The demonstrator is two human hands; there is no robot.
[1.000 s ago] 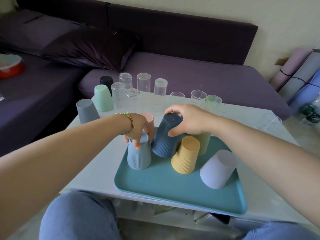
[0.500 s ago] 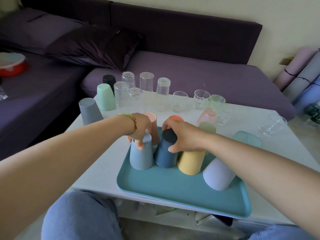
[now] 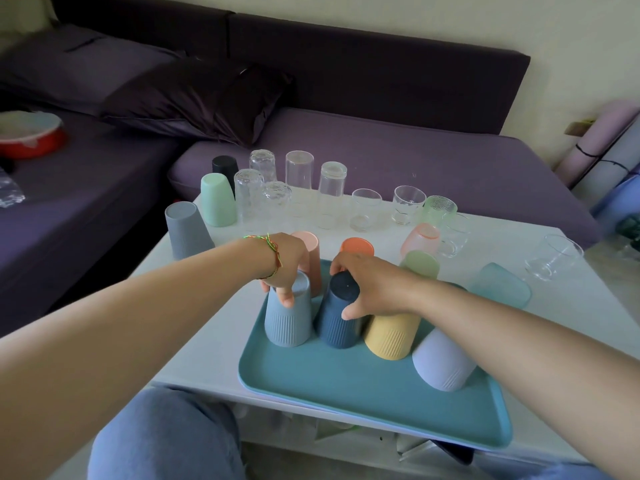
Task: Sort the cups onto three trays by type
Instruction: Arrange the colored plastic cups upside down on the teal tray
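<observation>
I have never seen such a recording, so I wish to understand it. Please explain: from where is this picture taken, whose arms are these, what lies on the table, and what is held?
There is no machine: a person works with bare hands. The camera sits on that person's head and looks forward and down, so both arms enter from below. On the white table lies a teal tray with ribbed cups standing upside down. The left hand grips the light blue cup at its top; the right hand grips the dark blue cup beside it. A yellow cup and a lavender cup also stand on the tray. Clear glasses and a mint cup stand further back on the table.
</observation>
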